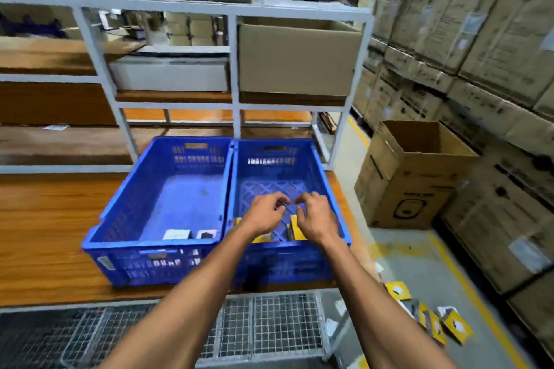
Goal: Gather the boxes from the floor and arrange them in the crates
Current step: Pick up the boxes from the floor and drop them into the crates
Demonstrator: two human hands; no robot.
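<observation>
Hovering over the right blue crate (326, 171), the left hand (263, 213) and right hand (314, 216) show loosely curled, empty grips; light, stiff yellow boxes (431, 317) lie on the floor (413, 260), best pinched by their edges.

This is a warehouse: stacked cardboard cartons (467, 27) wall the right side, a white metal rack (236, 69) carries more boxes, blue plastic crates (168, 189) sit on wooden shelving (45, 219), and yellow floor lines (476, 299) mark the aisle.
</observation>
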